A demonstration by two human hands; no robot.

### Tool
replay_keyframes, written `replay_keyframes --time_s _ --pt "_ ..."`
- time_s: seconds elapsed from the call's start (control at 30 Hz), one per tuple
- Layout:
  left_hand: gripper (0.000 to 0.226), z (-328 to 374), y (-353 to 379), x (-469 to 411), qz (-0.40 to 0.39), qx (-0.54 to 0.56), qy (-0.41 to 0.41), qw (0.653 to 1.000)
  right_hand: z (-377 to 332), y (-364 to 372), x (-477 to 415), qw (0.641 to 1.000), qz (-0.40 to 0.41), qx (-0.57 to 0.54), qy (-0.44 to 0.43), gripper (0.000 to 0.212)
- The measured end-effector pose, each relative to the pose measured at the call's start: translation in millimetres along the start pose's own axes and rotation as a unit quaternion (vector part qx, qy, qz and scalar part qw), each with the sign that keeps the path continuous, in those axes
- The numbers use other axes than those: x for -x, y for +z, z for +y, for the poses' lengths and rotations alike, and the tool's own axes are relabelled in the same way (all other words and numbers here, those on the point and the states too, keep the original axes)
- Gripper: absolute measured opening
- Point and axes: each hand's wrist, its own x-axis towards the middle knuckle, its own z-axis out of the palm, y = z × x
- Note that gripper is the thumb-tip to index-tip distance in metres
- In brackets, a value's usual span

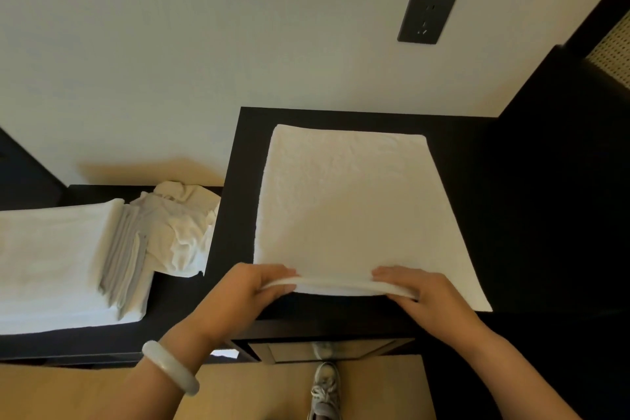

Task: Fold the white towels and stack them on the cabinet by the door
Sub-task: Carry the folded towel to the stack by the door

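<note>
A white towel (351,201) lies flat on the dark cabinet top (460,181), reaching from near the wall to the front edge. My left hand (252,290) pinches the towel's near edge at its left side, thumb under the lifted hem. The same near edge is gripped at its right side by my right hand (429,297). The hem between the hands is raised slightly off the surface. On a lower dark shelf to the left sits a stack of folded white towels (58,262), with a crumpled white towel (180,225) beside it.
A dark wall socket (426,17) sits on the pale wall above the cabinet. A tall dark panel (562,181) stands at the right. A drawer front (324,349) shows below the cabinet edge, and my shoe (325,389) is on the wooden floor.
</note>
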Motion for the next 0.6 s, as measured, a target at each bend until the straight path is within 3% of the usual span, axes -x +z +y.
replay_keyframes --time_s 0.13,0.4,0.47,0.6 --pt "0.013 8 -21 -17 0.039 0.051 -0.042 0.997 -1 -40 -10 0.997 -0.028 -0.011 0.072 0.028" --pt "0.018 18 -48 -83 0.147 0.087 -0.153 0.973 18 -121 -66 0.977 -0.066 0.076 0.189 0.004" --pt "0.02 19 -55 -101 0.18 0.098 -0.166 0.965 19 -139 -82 0.974 -0.047 0.085 0.205 0.006" --pt "0.022 20 -69 -138 0.231 0.109 -0.183 0.95 18 -165 -118 0.976 0.047 -0.002 0.214 0.01"
